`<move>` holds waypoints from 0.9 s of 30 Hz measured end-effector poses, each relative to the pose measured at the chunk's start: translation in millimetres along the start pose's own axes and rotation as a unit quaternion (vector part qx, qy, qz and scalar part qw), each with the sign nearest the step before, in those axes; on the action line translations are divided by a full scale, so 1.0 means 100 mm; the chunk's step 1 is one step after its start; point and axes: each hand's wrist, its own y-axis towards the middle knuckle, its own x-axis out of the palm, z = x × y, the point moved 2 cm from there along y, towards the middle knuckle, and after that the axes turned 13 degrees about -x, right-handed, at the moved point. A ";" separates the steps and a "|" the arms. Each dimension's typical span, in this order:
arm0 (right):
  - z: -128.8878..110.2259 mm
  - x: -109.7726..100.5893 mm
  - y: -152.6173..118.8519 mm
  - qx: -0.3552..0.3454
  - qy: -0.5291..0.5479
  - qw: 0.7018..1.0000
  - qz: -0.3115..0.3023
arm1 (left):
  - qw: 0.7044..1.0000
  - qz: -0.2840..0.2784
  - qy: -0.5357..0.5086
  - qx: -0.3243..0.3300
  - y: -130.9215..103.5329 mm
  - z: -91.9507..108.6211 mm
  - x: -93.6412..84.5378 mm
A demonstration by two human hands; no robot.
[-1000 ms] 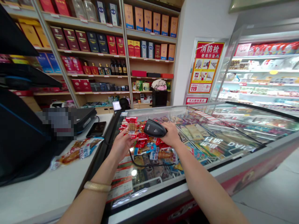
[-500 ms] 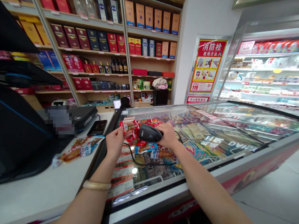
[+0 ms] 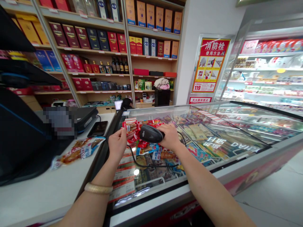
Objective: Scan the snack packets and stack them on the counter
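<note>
My left hand (image 3: 117, 143) pinches the edge of a red snack packet (image 3: 129, 126), its barcode label facing up. Wrapped in my right hand (image 3: 169, 136) is a black barcode scanner (image 3: 151, 134), its head pointed left at the packet with a small gap between. The scanner's black cord (image 3: 139, 164) loops down over the glass. Beneath and around both hands lie several more red packets and a blue-edged snack packet (image 3: 148, 148). Closer to me on the glass sits a packet with brown food and a pale label (image 3: 163, 154).
The glass-topped freezer (image 3: 224, 145) holds many packaged goods. On the white counter (image 3: 47, 192) at left lie two snack packets (image 3: 79, 151), a phone (image 3: 98, 128) and dark checkout equipment (image 3: 21, 135). Shelves of boxed bottles (image 3: 99, 39) stand behind; a lit refrigerated cabinet (image 3: 267, 67) is at right.
My left hand and the red packet have shifted very slightly, the barcode now turned more squarely up. The scanner stays at nearly the same spot in my right hand.
</note>
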 end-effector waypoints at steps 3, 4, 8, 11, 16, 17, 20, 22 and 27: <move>0.00 0.00 0.00 -0.002 0.000 1.000 0.001 | 1.000 0.006 0.000 -0.002 0.01 0.00 0.00; 0.00 0.00 0.00 -0.003 0.000 1.000 0.001 | 1.000 0.007 0.000 -0.003 0.01 0.00 -0.01; 0.00 0.00 0.00 -0.005 0.000 1.000 -0.003 | 1.000 0.001 -0.004 -0.006 0.01 0.00 0.00; 0.01 0.01 -0.01 -0.006 0.002 1.000 0.000 | 1.000 0.000 -0.024 -0.020 0.01 -0.02 0.00; 0.05 0.03 -0.03 -0.004 -0.001 1.000 0.014 | 0.988 0.050 -0.134 -0.063 0.09 0.01 -0.06; 0.06 0.04 -0.03 -0.003 -0.001 1.000 0.015 | 0.982 0.073 -0.163 -0.059 0.13 0.04 -0.10; 0.08 0.05 -0.05 -0.003 0.003 1.000 0.024 | 0.955 0.166 -0.245 -0.032 0.27 0.12 -0.33; 0.10 0.05 -0.05 -0.004 0.008 0.999 0.033 | 0.932 0.232 -0.278 -0.025 0.40 0.13 -0.56; 0.18 0.01 -0.07 0.011 -0.008 0.998 0.053 | 0.931 0.296 -0.202 -0.076 0.76 -0.11 -1.21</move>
